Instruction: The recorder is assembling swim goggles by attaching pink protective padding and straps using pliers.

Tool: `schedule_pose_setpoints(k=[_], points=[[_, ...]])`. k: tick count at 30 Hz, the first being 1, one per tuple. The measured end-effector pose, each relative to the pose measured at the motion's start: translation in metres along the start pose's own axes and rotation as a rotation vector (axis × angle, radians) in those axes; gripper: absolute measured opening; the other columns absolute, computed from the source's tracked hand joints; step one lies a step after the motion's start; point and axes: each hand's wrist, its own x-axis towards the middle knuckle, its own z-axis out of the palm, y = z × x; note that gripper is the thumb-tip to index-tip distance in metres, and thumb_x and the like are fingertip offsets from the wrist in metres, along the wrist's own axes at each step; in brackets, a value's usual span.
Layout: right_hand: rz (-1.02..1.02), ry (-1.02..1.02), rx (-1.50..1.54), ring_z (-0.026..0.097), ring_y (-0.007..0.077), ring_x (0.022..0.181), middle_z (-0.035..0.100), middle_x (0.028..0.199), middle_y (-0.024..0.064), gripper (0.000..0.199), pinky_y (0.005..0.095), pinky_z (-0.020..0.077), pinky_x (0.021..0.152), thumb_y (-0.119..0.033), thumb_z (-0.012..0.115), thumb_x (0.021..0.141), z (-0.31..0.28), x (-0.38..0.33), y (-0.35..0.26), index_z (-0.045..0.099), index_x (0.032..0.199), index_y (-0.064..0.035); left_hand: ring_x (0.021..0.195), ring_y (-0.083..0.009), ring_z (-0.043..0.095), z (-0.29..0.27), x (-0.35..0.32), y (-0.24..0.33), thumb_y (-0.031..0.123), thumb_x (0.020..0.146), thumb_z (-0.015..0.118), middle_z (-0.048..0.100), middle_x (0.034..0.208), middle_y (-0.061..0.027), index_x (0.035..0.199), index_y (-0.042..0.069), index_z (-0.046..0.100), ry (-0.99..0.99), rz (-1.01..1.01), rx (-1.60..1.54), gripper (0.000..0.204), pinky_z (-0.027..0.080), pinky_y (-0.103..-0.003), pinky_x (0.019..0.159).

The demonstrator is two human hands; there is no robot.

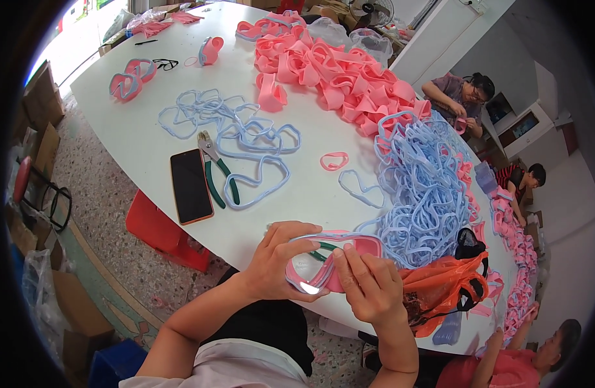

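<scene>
Far left we have a cardboard box [77, 304] on the floor, then a red stool [161, 233] by the edge of the white bench [310, 194]. On the bench: pink-and-blue bands [132, 79], glasses [166, 64] just beside them. Next we see a dark-screened phone [191, 187] lying flat, with green-handled pliers [216, 169] just right of it, handles spread. Loose blue strips [245, 132] lie tangled beyond and right of the pliers.

Front middle, over the near bench edge, is the pink-and-blue loop [372, 242], tilted, opening facing us. The left hand [278, 262] grips its left end, fingers along the top. Something green shows through the opening; we can't tell what. The right hand [368, 281] pinches the loop's right part, thumb hard to make out.

Beyond, a heap of pink bands [330, 74] runs along the far side. Right of the hands we get a big blue strip pile [420, 187], with an orange bag [440, 284] against its near side. Far right, we count three co-workers, one seated near the bench's lower right corner.
</scene>
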Motion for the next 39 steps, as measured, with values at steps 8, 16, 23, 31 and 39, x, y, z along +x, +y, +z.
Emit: schedule_pose_setpoints(k=[8,16,23,31,39], points=[[0.006,-0.013,0.076,0.056,0.0192,0.081,0.066,0.103,0.0135,0.035,0.0291,0.049,0.065,-0.006,0.061,0.076,0.001,-0.004,0.0,0.068,0.109,0.0032,0.109,-0.033,0.055,0.002,-0.006,-0.001,0.03,0.057,0.089,0.053,0.123,-0.017,0.115,0.014,0.048,0.013,0.059,-0.011,0.073,0.042,-0.041,0.09],[-0.005,-0.011,0.102,0.056,0.0202,0.079,0.065,0.106,0.0144,0.037,0.0298,0.0496,0.065,-0.005,0.063,0.074,0.0,-0.009,0.0,0.067,0.11,0.0035,0.11,-0.0334,0.054,0.002,-0.007,0.001,0.029,0.057,0.09,0.052,0.125,-0.017,0.108,0.016,0.052,0.007,0.073,0.007,0.064,0.043,-0.042,0.09],[0.035,0.005,0.093,0.059,0.0214,0.078,0.066,0.105,0.0122,0.036,0.0306,0.049,0.062,0.003,0.061,0.069,-0.001,-0.013,-0.006,0.07,0.104,0.0016,0.111,-0.0336,0.054,0.005,-0.009,0.003,0.028,0.058,0.091,0.052,0.124,-0.0172,0.108,0.017,0.051,0.019,0.097,-0.04,0.065,0.045,-0.042,0.09],[0.029,0.016,0.077,0.059,0.0212,0.078,0.066,0.105,0.0125,0.036,0.03,0.0487,0.062,0.003,0.059,0.07,-0.002,-0.013,-0.007,0.07,0.105,0.0027,0.11,-0.0339,0.054,0.004,-0.008,0.003,0.027,0.057,0.091,0.052,0.124,-0.0178,0.106,0.017,0.052,0.015,0.09,-0.047,0.063,0.044,-0.042,0.089],[0.113,0.047,0.267,0.055,0.0195,0.086,0.064,0.105,0.0066,0.036,0.0321,0.0439,0.071,-0.008,0.067,0.072,0.006,-0.017,0.0,0.07,0.108,-0.0055,0.111,-0.0348,0.053,0.003,-0.011,0.0,0.027,0.056,0.09,0.053,0.124,-0.0184,0.095,0.015,0.056,0.002,0.075,-0.115,0.053,0.042,-0.043,0.091]])
